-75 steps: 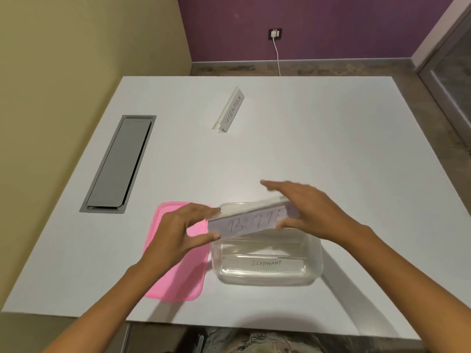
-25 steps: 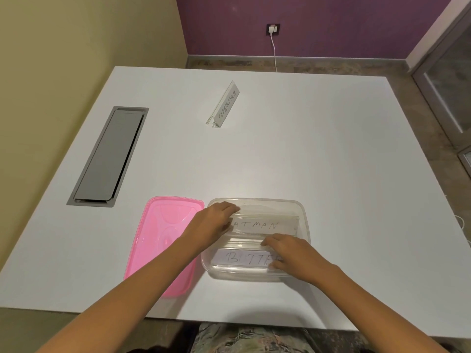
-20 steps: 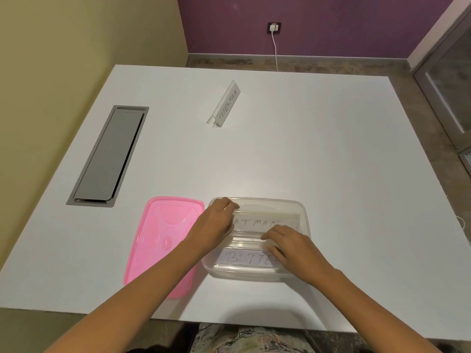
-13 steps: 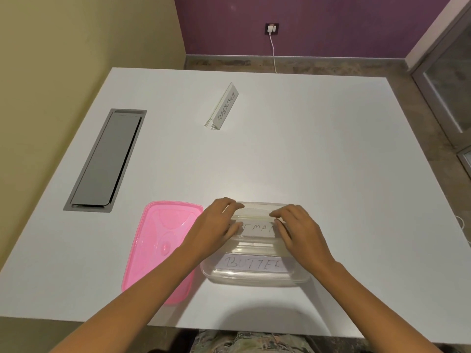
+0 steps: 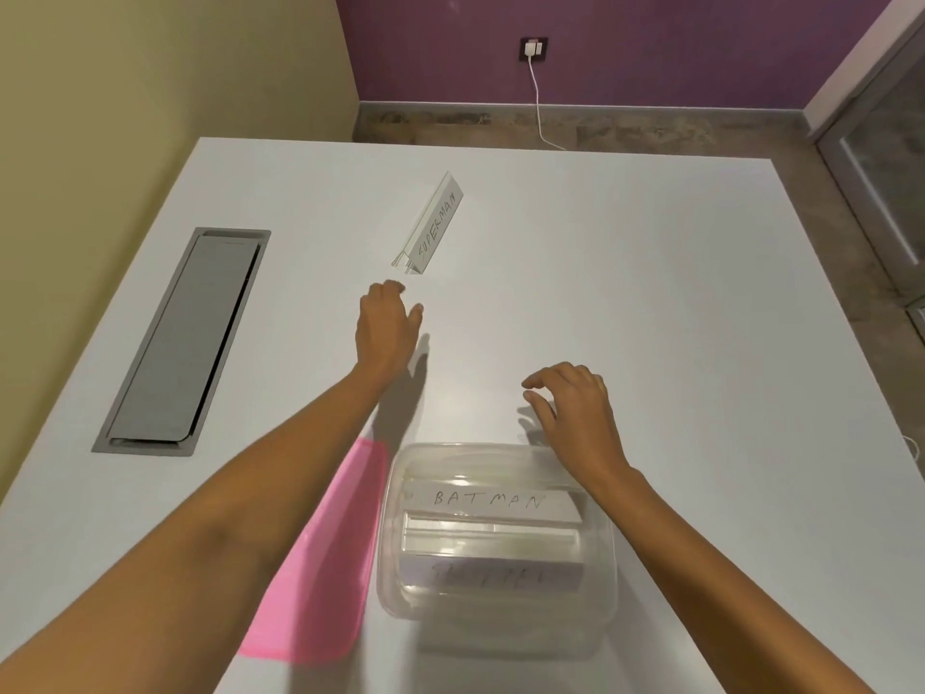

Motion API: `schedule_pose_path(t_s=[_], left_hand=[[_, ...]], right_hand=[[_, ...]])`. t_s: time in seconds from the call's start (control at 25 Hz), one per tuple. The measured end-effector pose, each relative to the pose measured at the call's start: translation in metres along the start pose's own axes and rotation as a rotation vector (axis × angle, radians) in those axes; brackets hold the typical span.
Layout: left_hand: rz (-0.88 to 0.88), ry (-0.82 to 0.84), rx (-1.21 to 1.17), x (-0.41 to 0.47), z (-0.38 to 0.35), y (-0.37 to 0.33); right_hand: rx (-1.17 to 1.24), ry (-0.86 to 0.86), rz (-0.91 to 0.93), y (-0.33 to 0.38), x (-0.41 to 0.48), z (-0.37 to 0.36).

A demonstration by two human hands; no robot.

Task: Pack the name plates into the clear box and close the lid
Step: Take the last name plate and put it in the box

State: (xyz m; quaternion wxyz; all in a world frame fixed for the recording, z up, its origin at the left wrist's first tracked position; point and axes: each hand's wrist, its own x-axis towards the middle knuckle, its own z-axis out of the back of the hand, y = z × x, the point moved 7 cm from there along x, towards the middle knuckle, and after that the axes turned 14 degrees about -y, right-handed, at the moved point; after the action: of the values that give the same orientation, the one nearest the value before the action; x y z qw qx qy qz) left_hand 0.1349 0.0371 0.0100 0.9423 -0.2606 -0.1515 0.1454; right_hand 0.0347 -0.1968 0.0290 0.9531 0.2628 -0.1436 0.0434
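we see the clear box (image 5: 495,535) at the frame's lower centre on the worktop (image 5: 650,303), two name plates inside, pink lid (image 5: 320,573) beside it. our left hand (image 5: 385,325) – loosely spread, empty – nears the superman plate (image 5: 431,226); our right hand (image 5: 575,408) hovers spread, empty.

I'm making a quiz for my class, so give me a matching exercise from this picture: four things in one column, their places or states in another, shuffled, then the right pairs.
1. SUPERMAN clear acrylic name plate
2. BATMAN white name plate
3. pink plastic lid
4. left hand

A. lying inside the clear plastic box
B. flat on the table, left of the box
C. empty, reaching forward
D. alone on the far part of the white table

Pairs: 1-D, 2-A, 3-B, 4-C
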Motion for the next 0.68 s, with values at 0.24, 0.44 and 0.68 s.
schedule_pose_path(t_s=[0.24, 0.44, 0.68], left_hand=[[0.136, 0.052, 0.133, 0.081, -0.048, 0.0], [0.184, 0.099, 0.186, 0.107, -0.081, 0.001], [0.161, 0.088, 0.218, 0.108, -0.095, 0.005]], right_hand=[[0.035, 0.044, -0.037, -0.014, 0.053, -0.034], [0.117, 0.072, -0.122, -0.032, 0.086, -0.06], [0.158, 0.061, -0.177, -0.048, 0.098, -0.069]])
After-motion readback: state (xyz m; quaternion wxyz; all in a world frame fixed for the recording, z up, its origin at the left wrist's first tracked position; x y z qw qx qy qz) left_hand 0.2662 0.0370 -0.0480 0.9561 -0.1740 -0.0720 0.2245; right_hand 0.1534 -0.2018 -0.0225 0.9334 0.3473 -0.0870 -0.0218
